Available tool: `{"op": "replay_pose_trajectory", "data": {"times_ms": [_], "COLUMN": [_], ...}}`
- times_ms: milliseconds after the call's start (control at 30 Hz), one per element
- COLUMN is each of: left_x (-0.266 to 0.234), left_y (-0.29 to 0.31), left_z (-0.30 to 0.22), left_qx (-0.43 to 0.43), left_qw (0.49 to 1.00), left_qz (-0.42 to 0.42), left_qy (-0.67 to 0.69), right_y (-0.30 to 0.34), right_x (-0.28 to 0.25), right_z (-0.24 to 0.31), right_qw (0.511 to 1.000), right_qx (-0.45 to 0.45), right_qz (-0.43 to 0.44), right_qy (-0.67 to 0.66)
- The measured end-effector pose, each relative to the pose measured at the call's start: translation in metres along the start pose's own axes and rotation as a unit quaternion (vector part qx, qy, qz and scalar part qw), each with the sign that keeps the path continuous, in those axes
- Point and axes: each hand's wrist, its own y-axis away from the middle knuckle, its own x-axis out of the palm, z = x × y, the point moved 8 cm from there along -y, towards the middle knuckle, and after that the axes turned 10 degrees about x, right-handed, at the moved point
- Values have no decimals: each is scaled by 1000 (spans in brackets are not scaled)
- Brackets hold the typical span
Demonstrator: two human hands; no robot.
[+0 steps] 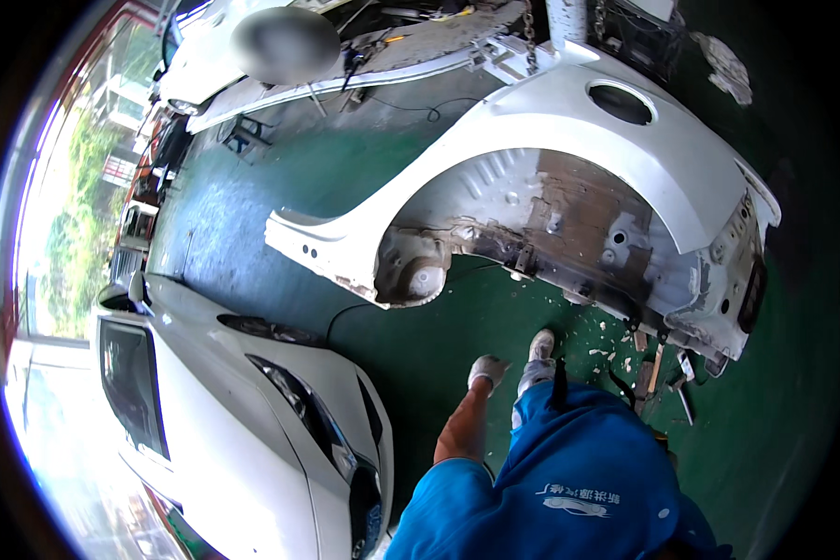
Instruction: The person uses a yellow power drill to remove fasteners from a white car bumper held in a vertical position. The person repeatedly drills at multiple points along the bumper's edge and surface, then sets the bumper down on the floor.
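Observation:
My left hand [488, 370], in a whitish glove, hangs beside my body over the green floor. Its fingers look loosely apart, with nothing visible in them. My right hand does not show; my blue shirt [569, 467] covers that side. Ahead of me is a cut-out white car rear quarter panel [509, 121], raised above the floor. It has a wide wheel arch and a round opening [620, 103]. Brown and grey patches mark its inner wheel housing [579, 201]. My left hand is apart from the panel's lower edge.
A white car [224, 429] stands close on my left. Debris chips [602, 353], wood pieces [656, 368] and a metal tool [686, 401] lie below the panel. Chains [531, 37] hang by a white post [567, 21]. Farther back are a small stool [244, 135] and a person beside another white car.

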Motion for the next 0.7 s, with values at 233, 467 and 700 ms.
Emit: {"op": "replay_pose_trajectory", "data": {"times_ms": [233,467,700], "left_x": [56,70,35], "left_y": [32,92,162], "left_z": [-89,-33,26], "left_qx": [133,66,-105], "left_qw": [989,995,989], "left_qz": [22,66,-11], "left_qy": [63,31,105], "right_y": [-41,-47,-54], "right_x": [-18,-23,-8], "right_z": [11,-1,-47], "right_qw": [995,988,996], "right_qx": [-101,-156,-79], "right_qz": [-6,-2,9], "right_qy": [10,1,-34]}}
